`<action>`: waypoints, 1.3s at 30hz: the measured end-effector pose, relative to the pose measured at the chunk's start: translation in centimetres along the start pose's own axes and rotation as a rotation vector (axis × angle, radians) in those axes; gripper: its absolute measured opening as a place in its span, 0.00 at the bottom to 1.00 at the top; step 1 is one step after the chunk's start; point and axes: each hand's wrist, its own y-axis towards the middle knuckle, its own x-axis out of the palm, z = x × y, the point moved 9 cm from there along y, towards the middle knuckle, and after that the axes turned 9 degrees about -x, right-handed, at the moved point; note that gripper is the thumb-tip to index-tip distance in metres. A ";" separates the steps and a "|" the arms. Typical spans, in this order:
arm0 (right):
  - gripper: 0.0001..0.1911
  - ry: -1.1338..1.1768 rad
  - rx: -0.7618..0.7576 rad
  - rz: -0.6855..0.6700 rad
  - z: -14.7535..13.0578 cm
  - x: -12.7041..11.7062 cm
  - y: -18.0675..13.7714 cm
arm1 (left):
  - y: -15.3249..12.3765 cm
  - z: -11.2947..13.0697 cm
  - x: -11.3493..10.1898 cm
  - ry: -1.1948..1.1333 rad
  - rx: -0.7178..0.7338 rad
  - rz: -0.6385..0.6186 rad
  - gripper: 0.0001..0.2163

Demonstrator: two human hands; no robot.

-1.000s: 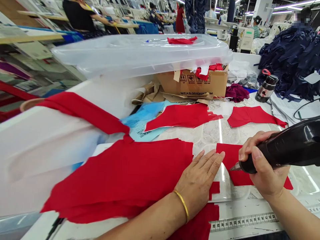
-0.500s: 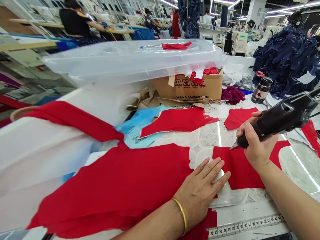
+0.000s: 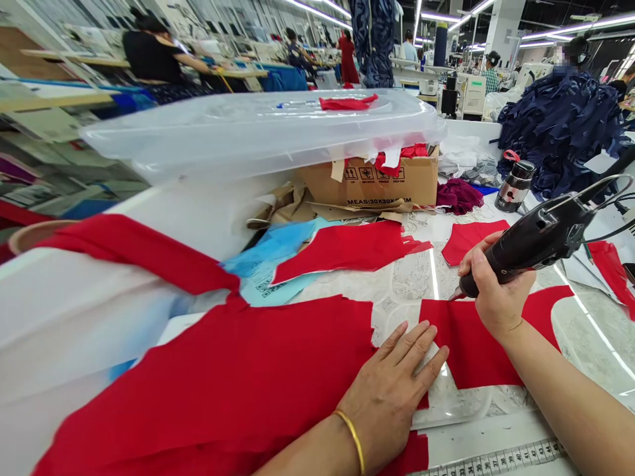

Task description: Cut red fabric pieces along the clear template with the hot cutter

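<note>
My left hand lies flat with fingers stretched out, pressing on the right edge of a big red fabric sheet and a clear plastic template. My right hand is closed around a black hand-held hot cutting tool. The tool's metal tip touches the upper left corner of a smaller red fabric piece. A cable runs from the tool's rear to the right.
Two more red pieces lie further back. Behind them stand a cardboard box, a clear plastic lid, a dark flask and a navy fabric heap. A measuring tape runs along the near edge. Other people work far behind.
My right hand has carried the tool away from me along the small red piece's left edge to its top corner. My left hand slid slightly toward me, still flat.
</note>
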 end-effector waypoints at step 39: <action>0.13 -0.154 -0.033 0.066 -0.5 -8.6 3.1 | 1.0 -0.3 -4.8 0.020 0.016 -0.026 0.23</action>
